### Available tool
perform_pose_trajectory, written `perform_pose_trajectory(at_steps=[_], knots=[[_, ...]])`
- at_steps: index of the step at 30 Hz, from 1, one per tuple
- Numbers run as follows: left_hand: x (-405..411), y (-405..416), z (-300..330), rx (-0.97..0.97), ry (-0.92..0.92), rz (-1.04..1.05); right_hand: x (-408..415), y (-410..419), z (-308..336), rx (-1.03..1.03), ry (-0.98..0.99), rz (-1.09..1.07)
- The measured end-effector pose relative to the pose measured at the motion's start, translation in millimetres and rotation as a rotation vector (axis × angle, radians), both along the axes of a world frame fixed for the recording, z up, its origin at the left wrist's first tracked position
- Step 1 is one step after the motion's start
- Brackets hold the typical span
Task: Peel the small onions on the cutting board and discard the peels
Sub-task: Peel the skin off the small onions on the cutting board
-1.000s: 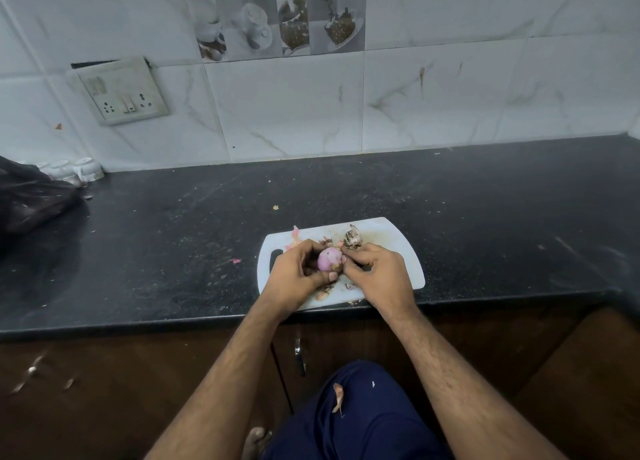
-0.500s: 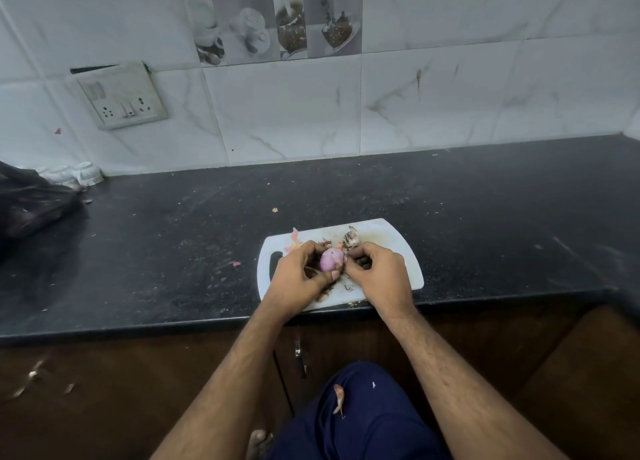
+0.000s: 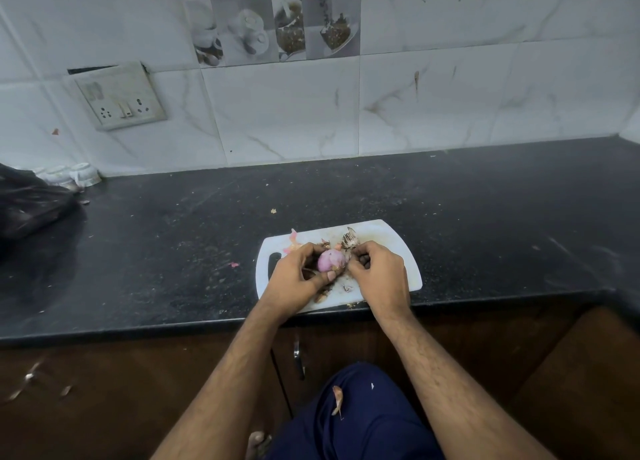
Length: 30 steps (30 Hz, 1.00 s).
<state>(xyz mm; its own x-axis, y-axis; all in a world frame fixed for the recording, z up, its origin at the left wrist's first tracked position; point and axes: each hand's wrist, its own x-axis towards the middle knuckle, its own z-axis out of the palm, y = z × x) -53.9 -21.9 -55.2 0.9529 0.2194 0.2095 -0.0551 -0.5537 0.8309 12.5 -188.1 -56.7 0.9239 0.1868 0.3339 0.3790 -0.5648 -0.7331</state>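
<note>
One small onion (image 3: 331, 260) sits between both hands at frame centre: left hand (image 3: 298, 279) cradles it, right hand (image 3: 379, 275) pinches skin at its right end.

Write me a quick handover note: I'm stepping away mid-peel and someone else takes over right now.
Left hand grips the small onion above the white cutting board.
Right hand pinches at the onion's right side, working on the skin.
Done: the onion's visible side is bare and pink; loose peels lie on the board.
Left: finish this onion, then discard the peels, including the scrap on the trouser leg and the bits on the black counter.
</note>
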Motion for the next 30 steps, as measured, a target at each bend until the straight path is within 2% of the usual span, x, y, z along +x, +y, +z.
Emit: perform_pose_trajectory(at_steps=[6, 12, 16, 21, 30], knots=[[-1, -4, 2, 0.034, 0.015, 0.016, 3, 0, -3, 0.009, -0.054, 0.013], [0, -4, 2, 0.012, 0.030, -0.002, 5, -5, 2, -0.040, 0.018, 0.276], [-2, -5, 3, -0.033, 0.039, 0.001, 8, -7, 1, 0.060, 0.063, 0.278], [-4, -7, 2, 0.011, -0.045, 0.088, 9, -9, -2, 0.148, 0.065, 0.226], [3, -19, 1, 0.126, -0.007, 0.055, 5, -7, -7, 0.111, -0.080, 0.182]])
